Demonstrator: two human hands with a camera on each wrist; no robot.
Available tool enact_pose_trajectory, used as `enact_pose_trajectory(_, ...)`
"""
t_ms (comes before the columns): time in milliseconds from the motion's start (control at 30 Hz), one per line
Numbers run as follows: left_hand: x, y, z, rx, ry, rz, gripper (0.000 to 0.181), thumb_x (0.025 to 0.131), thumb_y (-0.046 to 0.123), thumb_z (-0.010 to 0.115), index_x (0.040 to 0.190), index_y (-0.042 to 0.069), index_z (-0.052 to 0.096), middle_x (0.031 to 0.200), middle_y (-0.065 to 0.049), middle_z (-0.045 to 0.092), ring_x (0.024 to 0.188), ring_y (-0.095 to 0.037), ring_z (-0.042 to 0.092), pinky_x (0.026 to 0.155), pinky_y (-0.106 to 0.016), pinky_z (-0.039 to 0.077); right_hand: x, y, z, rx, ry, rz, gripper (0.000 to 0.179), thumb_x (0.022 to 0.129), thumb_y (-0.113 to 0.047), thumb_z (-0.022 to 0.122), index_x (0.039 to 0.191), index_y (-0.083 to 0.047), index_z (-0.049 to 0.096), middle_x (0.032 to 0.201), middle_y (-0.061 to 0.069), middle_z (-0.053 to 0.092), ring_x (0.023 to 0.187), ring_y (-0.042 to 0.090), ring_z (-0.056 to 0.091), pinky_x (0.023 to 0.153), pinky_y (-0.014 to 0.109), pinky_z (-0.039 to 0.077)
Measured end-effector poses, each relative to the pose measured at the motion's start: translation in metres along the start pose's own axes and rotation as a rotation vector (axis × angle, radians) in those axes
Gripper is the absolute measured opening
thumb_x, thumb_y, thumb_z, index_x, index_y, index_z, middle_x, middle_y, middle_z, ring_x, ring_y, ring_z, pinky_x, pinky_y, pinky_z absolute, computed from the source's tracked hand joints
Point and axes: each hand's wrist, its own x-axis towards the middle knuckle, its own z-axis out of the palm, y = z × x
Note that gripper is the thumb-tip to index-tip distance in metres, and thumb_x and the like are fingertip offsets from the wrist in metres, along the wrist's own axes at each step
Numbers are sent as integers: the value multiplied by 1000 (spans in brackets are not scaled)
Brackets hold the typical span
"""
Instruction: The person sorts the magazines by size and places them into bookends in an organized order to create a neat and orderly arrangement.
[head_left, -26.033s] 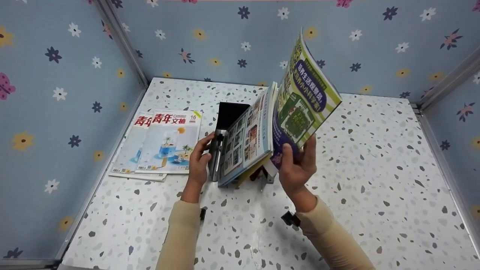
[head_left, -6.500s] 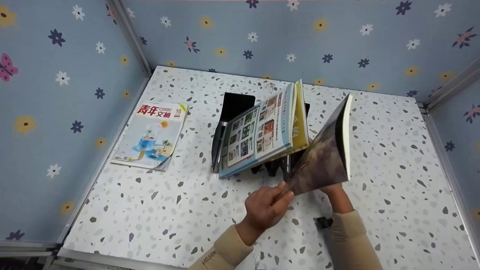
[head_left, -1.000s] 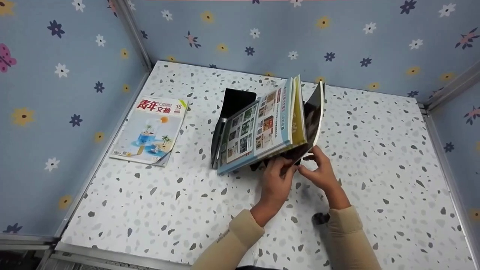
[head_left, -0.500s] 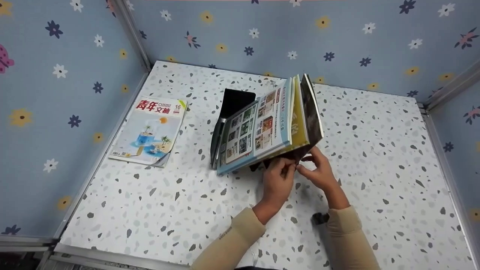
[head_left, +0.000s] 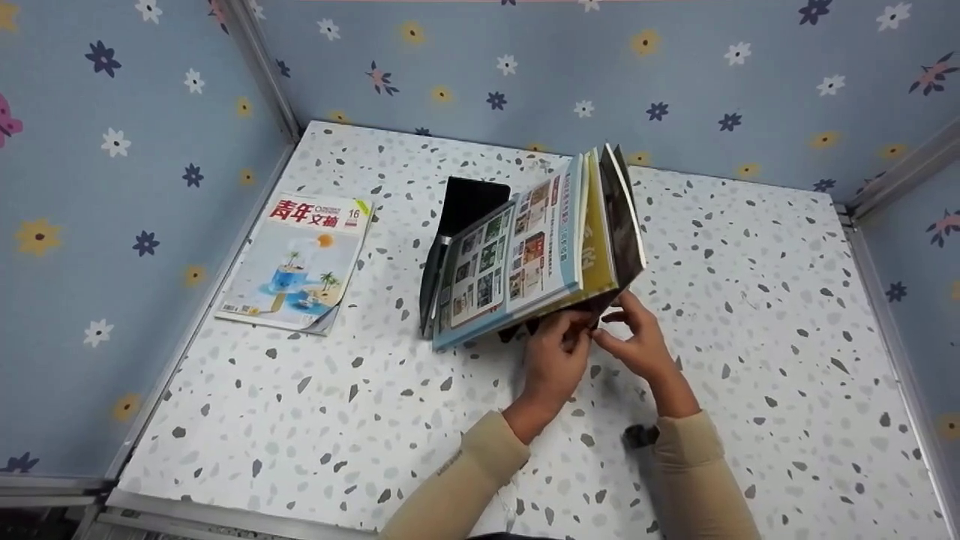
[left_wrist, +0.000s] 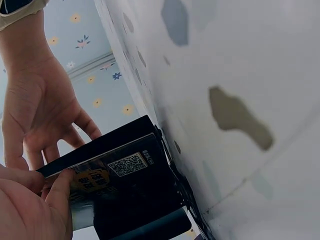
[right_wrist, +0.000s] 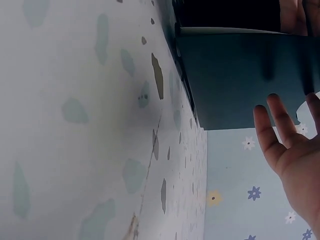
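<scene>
A black book stand (head_left: 472, 202) holds several magazines that lean to the right. Leftmost is a light-blue magazine (head_left: 517, 259) with rows of small pictures, then a yellow one (head_left: 598, 262). At the right end stands a dark magazine (head_left: 625, 225), its lower part hidden by my hands. My left hand (head_left: 553, 367) pinches its near lower edge; in the left wrist view finger and thumb meet its dark cover beside a QR code (left_wrist: 128, 164). My right hand (head_left: 646, 349) sits just right of it, fingers loosely spread beside the stand's dark end panel (right_wrist: 235, 75) in the right wrist view.
Left of the stand, white magazines (head_left: 296, 259) with red lettering lie stacked flat, one corner of the top cover curled. The speckled white table (head_left: 315, 450) is bounded by flowered blue panels (head_left: 525, 67) at the back and sides.
Over the last second the dark magazine has swung left against the yellow one. Earlier, my right hand held a purple-green magazine; the white ones, once side by side, now lie stacked.
</scene>
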Motion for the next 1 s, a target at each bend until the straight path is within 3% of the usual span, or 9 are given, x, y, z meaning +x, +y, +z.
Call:
enact_pose_trajectory(267, 1, 0, 0, 1, -11, 2, 15, 84, 21, 52, 97, 26, 59, 90, 8, 57, 67, 3, 52, 59, -13, 42, 0, 0, 1, 7, 0, -11, 65, 71, 4, 63, 131, -3, 39, 113, 2, 55, 101, 16, 51, 75, 50, 41)
enact_pose_trajectory(500, -5, 2, -13, -107, -79, 7, 24, 84, 20, 54, 107, 26, 57, 102, 6, 54, 85, -1, 56, 69, -12, 45, 0, 1, 0, -4, 10, 7, 60, 71, 2, 64, 128, -2, 43, 112, 1, 56, 99, 8, 51, 75, 50, 42)
enact_pose_trajectory(767, -13, -8, -55, -119, -138, -30, 30, 82, 25, 57, 112, 30, 57, 103, 14, 53, 88, -7, 56, 68, -22, 48, 0, 0, 1, 9, 29, 20, 63, 70, 2, 63, 129, -4, 42, 113, 4, 55, 99, 10, 51, 76, 51, 41)
enact_pose_trajectory(1000, -23, -26, -96, -118, -93, -63, 31, 81, 29, 57, 112, 30, 56, 101, 10, 57, 92, -11, 57, 64, -25, 50, -5, 3, 5, 29, 64, -68, 66, 70, 6, 60, 132, 0, 36, 118, 4, 51, 99, 11, 51, 74, 43, 44)
